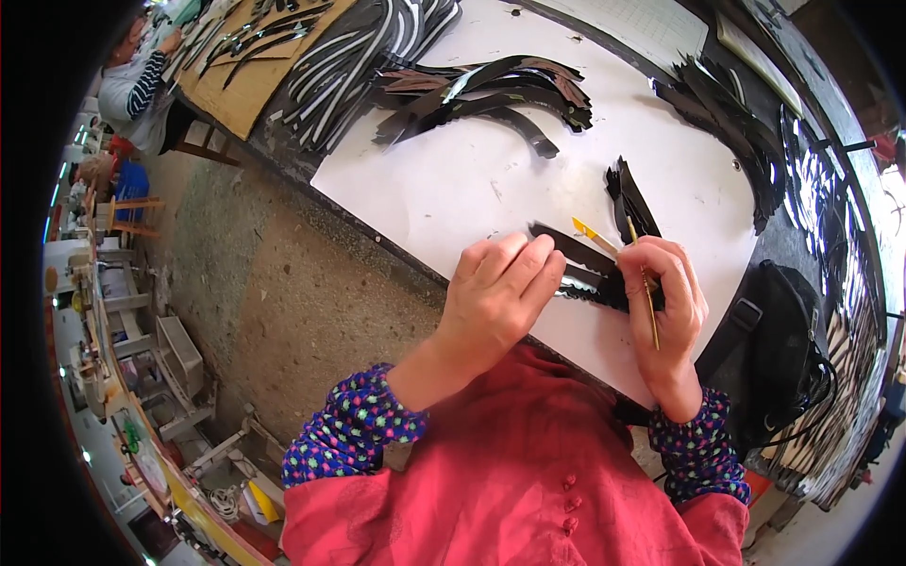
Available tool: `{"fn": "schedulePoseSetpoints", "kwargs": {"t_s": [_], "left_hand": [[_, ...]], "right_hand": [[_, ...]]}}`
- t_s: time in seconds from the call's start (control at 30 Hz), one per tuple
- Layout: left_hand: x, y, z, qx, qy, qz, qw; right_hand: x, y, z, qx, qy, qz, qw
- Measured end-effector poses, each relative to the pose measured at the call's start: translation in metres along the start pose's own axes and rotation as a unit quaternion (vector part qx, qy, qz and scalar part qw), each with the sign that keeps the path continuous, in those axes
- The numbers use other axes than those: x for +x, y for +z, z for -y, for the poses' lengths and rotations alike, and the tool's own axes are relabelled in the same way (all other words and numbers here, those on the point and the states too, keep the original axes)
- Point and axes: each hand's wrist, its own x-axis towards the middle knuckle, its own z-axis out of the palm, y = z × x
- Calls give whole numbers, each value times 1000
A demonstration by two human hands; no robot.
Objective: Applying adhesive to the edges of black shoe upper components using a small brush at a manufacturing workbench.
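Note:
My left hand (502, 291) is closed, its fingertips pinched at the edge of a black strip (585, 253) in front of me. My right hand (668, 294) is closed around a thin brass-coloured stick (651, 316), which slants through its fingers. Beside those fingers a slim yellow-tipped tool (591, 232) points up and left; whether the right hand grips it too is hidden. More black strip material lies between the two hands, partly covered by the right fingers. Just beyond the right hand rests a small bundle of black strips (634, 196).
The hands work over a white board (425, 203) on a dark table. Piles of black strips (495, 90) and grey-white strips (359, 66) lie toward the back. A black bag (779, 344) sits at right. At far left another person (137, 94) sits by a cardboard-topped table.

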Motion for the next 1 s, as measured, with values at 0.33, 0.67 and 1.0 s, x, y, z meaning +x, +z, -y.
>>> {"fn": "schedulePoseSetpoints", "kwargs": {"t_s": [0.33,0.67,1.0], "left_hand": [[-16,-2,-16,50,-73,54,995],[-21,4,-15,92,-80,37,992],[-19,5,-16,108,-92,35,989]], "right_hand": [[11,15,6,129,116,122,977],[14,17,10,61,83,143,984],[14,20,8,19,31,128,991]]}}
